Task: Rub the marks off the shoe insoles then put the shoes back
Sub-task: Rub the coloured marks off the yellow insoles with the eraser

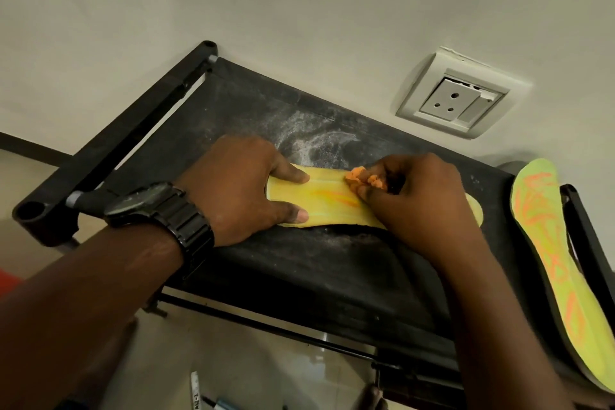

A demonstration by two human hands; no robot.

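A yellow insole (327,198) with faint orange smears lies flat on the black fabric top of a rack (299,276). My left hand (239,186) presses down on its left end, fingers straight, a black watch on the wrist. My right hand (416,196) pinches a crumpled orange-stained wad (361,180) against the insole's middle and covers its right part. A second yellow-green insole (552,243) with bright orange marks lies at the rack's right end, partly over the edge.
White powdery dust (316,140) covers the rack's fabric behind the insole. A wall socket (456,93) sits on the wall above right. Below the rack, a marker pen (195,389) and small items lie on the tiled floor.
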